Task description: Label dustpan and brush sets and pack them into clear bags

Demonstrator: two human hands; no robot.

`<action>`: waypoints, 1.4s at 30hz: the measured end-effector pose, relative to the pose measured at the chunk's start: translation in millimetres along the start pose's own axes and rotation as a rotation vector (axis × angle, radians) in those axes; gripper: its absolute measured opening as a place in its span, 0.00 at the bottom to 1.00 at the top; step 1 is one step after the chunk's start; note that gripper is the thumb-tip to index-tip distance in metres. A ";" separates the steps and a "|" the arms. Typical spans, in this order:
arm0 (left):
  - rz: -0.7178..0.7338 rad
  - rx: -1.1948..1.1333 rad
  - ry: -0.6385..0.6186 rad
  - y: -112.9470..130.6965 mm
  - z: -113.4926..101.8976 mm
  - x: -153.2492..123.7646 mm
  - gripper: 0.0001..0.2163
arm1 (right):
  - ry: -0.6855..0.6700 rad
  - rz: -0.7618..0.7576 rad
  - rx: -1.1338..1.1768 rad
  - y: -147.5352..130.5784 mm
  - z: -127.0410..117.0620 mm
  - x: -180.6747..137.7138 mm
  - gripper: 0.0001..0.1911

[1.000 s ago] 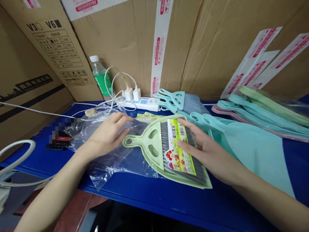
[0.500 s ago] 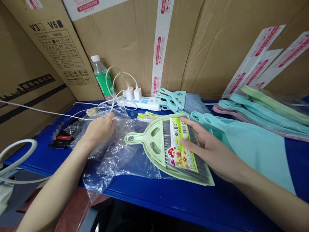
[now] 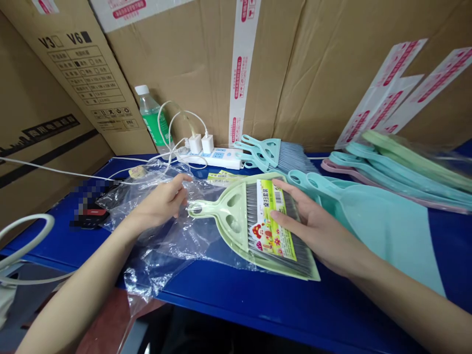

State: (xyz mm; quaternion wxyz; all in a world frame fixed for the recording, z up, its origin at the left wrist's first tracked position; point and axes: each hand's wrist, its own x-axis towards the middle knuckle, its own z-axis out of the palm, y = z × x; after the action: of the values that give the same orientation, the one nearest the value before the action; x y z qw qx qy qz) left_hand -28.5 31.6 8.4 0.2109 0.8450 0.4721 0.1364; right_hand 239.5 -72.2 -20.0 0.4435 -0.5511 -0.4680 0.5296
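My right hand (image 3: 313, 221) grips a light green dustpan (image 3: 236, 246) at its wide end, thumb over the top. A matching hand brush with grey bristles (image 3: 251, 196) lies in the pan. Around the bristles is a yellow and white printed card label (image 3: 275, 221), under my thumb. My left hand (image 3: 162, 202) hovers just left of the set's handle (image 3: 202, 208), fingers loosely bent and apart, with no held thing visible. Crumpled clear plastic bag (image 3: 165, 246) spreads beneath the left hand and the handle.
Blue dustpans (image 3: 387, 231) and wrapped dustpans (image 3: 405, 164) lie on the right. Several blue brushes (image 3: 271, 152) sit behind, beside a white power strip (image 3: 221, 158) with cables. A bottle (image 3: 153, 120) leans near the cardboard boxes (image 3: 184, 64). The blue table's front edge (image 3: 236, 307) is near.
My left hand has moved right toward the dustpan's handle, and its fingers have loosened from a closed shape. My right hand keeps its grip; the whole view has shifted slightly.
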 end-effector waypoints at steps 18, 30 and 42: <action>0.165 0.348 -0.164 -18.5 -31.0 -10.4 0.21 | 0.017 0.006 -0.063 -1.6 -1.0 -0.4 0.41; 0.243 0.321 -0.336 -9.3 -24.8 -6.0 0.11 | 0.002 -0.030 -0.101 4.1 -2.0 2.2 0.40; -0.264 0.704 0.269 -8.6 -34.3 -6.8 0.16 | 0.023 0.005 -0.049 2.1 -0.5 1.7 0.39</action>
State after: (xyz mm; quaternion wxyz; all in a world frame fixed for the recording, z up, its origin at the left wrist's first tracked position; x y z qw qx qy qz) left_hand -53.1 37.5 34.0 -0.1397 0.7723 0.6179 0.0474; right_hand 240.1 -70.8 -22.3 0.4341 -0.5691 -0.4741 0.5127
